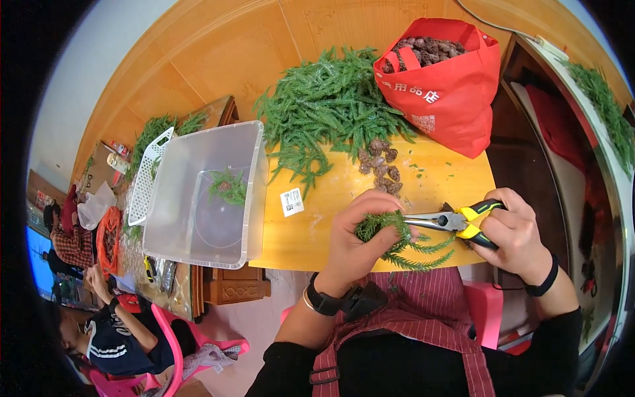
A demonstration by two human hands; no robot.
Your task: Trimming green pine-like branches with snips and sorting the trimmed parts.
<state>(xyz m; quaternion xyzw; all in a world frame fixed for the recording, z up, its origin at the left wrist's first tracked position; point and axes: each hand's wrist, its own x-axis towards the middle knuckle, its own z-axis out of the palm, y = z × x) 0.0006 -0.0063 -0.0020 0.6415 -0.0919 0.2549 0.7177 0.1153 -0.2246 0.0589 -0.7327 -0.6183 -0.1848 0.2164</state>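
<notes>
Near the front edge of the yellow table, my left hand is closed round a green artificial pine sprig, its needled tips hanging out to the right. My right hand grips the yellow-and-black handles of long-nose pliers. The jaws point left and reach in among the left fingers at the sprig; what they pinch is hidden. Just beyond my hands lie several brown pine cones. Another brown piece, partly covered, shows behind the pliers.
A large heap of green sprigs lies at the back, beside a red bag full of pine cones. A clear plastic bin at the left holds a finished-looking sprig with a cone. A white label lies nearby. Other people sit farther left.
</notes>
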